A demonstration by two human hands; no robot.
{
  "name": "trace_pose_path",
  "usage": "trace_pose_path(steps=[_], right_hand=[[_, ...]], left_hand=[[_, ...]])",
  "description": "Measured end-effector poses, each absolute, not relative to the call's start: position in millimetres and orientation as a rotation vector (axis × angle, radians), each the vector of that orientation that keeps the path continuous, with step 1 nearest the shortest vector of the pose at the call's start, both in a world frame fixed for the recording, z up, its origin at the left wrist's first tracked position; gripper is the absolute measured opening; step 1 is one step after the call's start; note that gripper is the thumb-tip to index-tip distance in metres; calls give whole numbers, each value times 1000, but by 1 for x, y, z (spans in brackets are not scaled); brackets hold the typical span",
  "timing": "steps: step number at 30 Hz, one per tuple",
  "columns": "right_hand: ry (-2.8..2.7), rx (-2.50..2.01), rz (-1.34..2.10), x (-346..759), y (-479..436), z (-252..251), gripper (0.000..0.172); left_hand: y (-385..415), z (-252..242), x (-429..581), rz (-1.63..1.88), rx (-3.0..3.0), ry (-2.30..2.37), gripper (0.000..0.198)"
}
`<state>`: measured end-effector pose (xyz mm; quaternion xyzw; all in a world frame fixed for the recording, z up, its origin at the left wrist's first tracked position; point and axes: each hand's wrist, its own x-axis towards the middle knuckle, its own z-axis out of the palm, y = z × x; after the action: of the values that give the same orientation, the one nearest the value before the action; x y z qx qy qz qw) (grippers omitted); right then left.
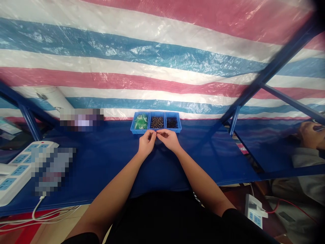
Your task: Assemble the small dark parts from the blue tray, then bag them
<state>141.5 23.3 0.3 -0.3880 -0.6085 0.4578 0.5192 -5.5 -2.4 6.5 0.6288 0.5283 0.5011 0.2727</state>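
Your left hand (146,143) and your right hand (170,139) are both closed into a pinch, their fingertips meeting at the middle of your body, and between them you grip a small dark part (156,134), too small to make out in detail. Your hands sit just in front of a blue plastic tray (142,131) with three compartments, close to its front wall. The left compartment holds green pieces in clear plastic bags (141,122), the middle one a heap of shiny brown-black small parts (157,122), and the right one a heap of darker small parts (172,122). The tray stands on a table covered in dark blue cloth (111,166), against a red, white and blue striped tarpaulin (162,57). A white power strip (17,173) lies at the table's left end, beside a pixelated object (52,171). Off to the right, beyond a blue steel frame (276,64), another person's hand (309,135) shows, well apart from yours.
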Motion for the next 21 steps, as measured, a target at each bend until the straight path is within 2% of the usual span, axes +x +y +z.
trace_pose_path(steps=[21], right_hand=[[-1472,-962,1129,142,21,5,25]], left_hand=[[-4,9,-7,1317,1708,1492,38]])
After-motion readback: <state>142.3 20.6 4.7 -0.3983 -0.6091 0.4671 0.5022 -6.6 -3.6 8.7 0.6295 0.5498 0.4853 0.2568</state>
